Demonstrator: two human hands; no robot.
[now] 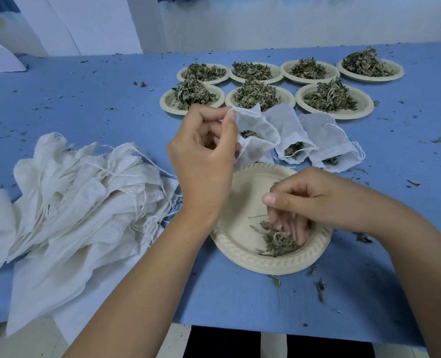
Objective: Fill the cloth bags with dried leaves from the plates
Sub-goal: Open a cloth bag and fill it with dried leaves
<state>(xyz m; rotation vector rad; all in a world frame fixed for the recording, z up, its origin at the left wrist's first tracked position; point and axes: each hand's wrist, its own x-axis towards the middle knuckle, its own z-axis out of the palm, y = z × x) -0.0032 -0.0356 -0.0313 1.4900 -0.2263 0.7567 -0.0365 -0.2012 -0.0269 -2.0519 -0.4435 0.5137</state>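
My left hand [204, 156] pinches the rim of a white cloth bag [255, 133], holding its mouth open above the near plate; some dried leaves show inside. My right hand [299, 202] reaches down into the near beige plate [242, 244], its fingers curled around a small clump of dried leaves [276, 241] at the plate's front right. Two more cloth bags [289, 130] [328, 140] with leaves in them lie just behind the plate.
A heap of flat white drawstring bags [79, 197] lies at the left on the blue table [85, 94]. Several beige plates piled with dried leaves [330, 98] stand in two rows at the back. Leaf crumbs are scattered about. The table's front edge is close to me.
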